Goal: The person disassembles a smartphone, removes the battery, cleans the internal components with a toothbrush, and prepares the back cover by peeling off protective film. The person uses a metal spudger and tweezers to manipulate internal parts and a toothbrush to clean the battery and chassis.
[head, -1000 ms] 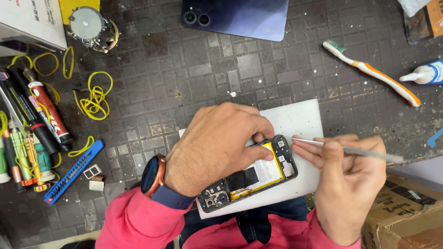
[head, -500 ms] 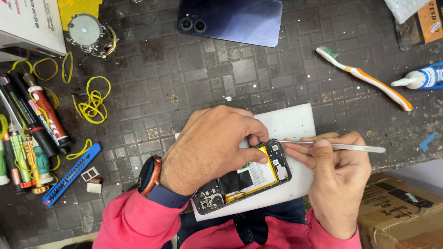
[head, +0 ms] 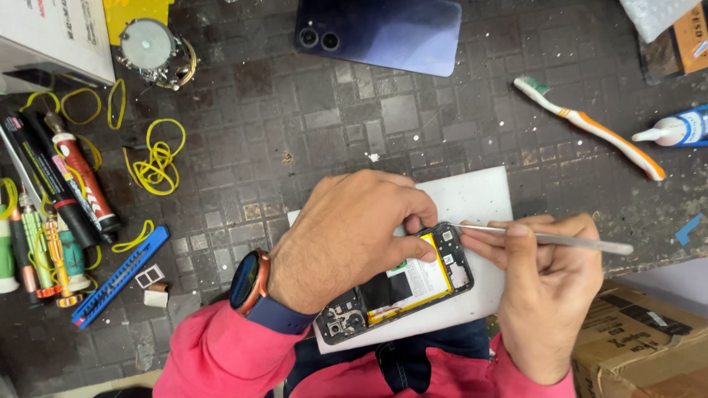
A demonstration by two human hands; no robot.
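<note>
The left hand (head: 346,239), with a smartwatch on a navy band (head: 251,284) at its wrist, lay palm-down over the opened black smartphone with its yellow-edged battery exposed (head: 413,284). Its fingers curled down onto the phone's far edge and the thumb pressed on the battery, pinning the phone flat, apparently so that it would not slide under the tool. The phone rested on a white rectangular work pad (head: 479,199) at the near edge of the dark tiled bench mat (head: 332,118), close to the body in its pink sleeves.

The right hand (head: 542,295) pinched a thin silver metal spudger (head: 546,238) between thumb and forefinger, much like a pen. The tool lay almost level, its tip touching the phone's far right corner; such a low angle would suit working along the frame's edge.

Far from the hands, the dark blue phone back cover with two camera rings (head: 383,33) lay apart. To the right lay a white and orange toothbrush (head: 590,125) and a blue and white glue tube (head: 675,129). On the left were yellow rubber bands (head: 155,162), a row of screwdrivers and tubes (head: 51,214), a blue flat plastic pry tool (head: 122,276), and a round metal wire spool (head: 151,48). A brown cardboard box (head: 641,346) stood near right.
</note>
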